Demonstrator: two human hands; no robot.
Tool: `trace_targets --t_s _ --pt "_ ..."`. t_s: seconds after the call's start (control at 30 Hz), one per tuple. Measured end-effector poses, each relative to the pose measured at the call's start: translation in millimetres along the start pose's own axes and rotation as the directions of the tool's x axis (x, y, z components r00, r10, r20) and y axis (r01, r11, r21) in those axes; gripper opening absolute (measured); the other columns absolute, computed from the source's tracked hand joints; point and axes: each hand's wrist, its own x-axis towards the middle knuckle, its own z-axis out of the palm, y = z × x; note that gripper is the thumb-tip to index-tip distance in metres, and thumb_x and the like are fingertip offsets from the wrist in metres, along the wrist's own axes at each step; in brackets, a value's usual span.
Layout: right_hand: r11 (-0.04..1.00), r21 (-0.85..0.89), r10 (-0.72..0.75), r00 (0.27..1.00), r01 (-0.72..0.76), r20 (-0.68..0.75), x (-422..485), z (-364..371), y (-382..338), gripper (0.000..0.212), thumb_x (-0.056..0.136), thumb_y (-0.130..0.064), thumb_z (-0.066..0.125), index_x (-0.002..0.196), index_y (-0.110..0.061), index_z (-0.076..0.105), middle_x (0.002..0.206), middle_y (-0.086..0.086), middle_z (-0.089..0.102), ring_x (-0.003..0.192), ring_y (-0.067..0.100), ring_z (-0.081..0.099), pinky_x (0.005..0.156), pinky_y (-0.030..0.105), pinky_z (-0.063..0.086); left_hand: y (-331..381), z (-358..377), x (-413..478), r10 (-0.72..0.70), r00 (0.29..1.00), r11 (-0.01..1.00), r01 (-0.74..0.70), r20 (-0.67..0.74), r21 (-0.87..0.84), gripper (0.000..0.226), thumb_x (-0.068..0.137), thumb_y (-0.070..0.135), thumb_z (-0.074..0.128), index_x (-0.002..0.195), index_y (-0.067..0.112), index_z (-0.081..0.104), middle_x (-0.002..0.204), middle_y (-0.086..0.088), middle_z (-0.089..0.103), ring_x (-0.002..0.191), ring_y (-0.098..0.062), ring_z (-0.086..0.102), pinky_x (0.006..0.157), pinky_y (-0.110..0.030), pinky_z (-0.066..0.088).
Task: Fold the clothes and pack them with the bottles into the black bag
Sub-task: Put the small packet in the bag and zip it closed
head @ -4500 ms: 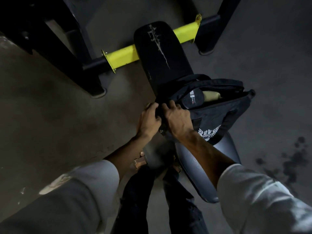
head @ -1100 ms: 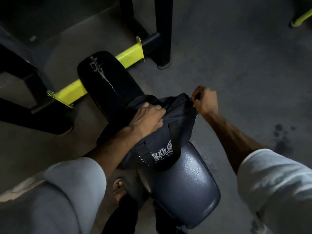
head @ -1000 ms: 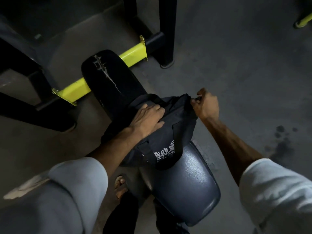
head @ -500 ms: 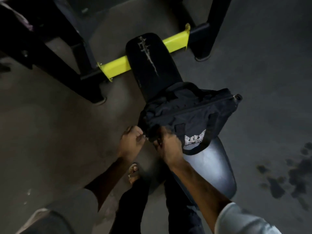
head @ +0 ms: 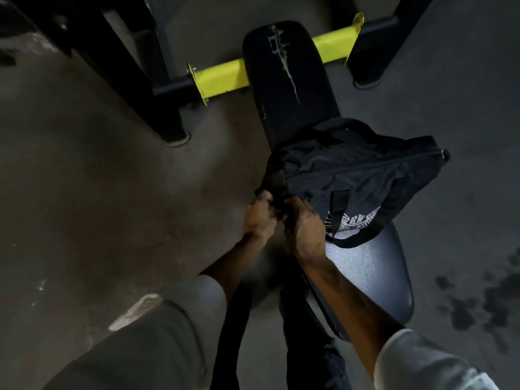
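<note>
Black nylon fills the space just past your knuckles. The black bag (head: 351, 175) lies across the bench, stretching away from your hands up and to the right, with its near end caught between them. Your left hand (head: 259, 218) and right hand (head: 305, 226) are close together, almost touching. The fingers of both are curled into the dark fabric at that near end. Whether you pinch a zip pull or only cloth is too dark to tell.

From the spot between your hands, the zip line (head: 365, 167) runs closed along the top of the bag to its far end, well beyond your right hand. Its contents are hidden. Just right of your right hand, the carry strap (head: 360, 240) droops in a loop off the bag's side, crossing a white winged logo (head: 357, 220).

The loop hangs onto the seat pad (head: 374, 277), which lies under and to the right of your right forearm. Beyond both hands, past the bag, the back pad (head: 287, 80) shows a pale torn seam. A yellow bar (head: 219, 77) crosses behind it, further out from your left hand. Dark stains (head: 478, 299) mark the floor (head: 98, 178) far to the right of your right arm.
</note>
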Motion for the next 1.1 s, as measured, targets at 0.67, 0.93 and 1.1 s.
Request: trace_targets --t_s 0.67,0.93,1.1 --pt "0.997 -0.008 0.071 0.996 -0.072 -0.05 9 14 9 0.03 0.092 -0.037 0.067 0.101 -0.01 0.057 0.092 0.016 0.07 0.085 0.04 0.069 0.068 0.042 0.052 -6 -27 21 0.325 0.921 0.934 -0.349 0.215 0.084 0.008 0.086 0.016 0.072 0.092 0.013 0.076 0.088 0.005 0.069 0.081 -0.01 0.068 0.073 -0.023 0.05" --pt "0.99 -0.139 0.006 1.0 -0.003 0.019 18 8 6 0.037 0.094 -0.04 0.064 0.111 -0.007 0.058 0.094 0.021 0.072 0.087 0.042 0.07 0.07 0.042 0.052 1 -35 23 0.375 0.909 0.882 -0.41 0.182 0.233 0.009 0.093 0.018 0.063 0.088 0.022 0.068 0.083 0.003 0.072 0.077 -0.016 0.067 0.068 -0.039 0.055" --pt "0.978 -0.208 -0.021 0.997 0.035 0.07 19 7 6 0.029 0.098 -0.036 0.058 0.112 -0.012 0.057 0.097 0.017 0.072 0.088 0.041 0.071 0.073 0.043 0.052 2 -57 34 0.375 0.927 0.867 -0.357 0.018 0.346 0.011 0.097 0.017 0.057 0.098 0.024 0.066 0.098 -0.002 0.074 0.092 -0.026 0.068 0.075 -0.037 0.053"
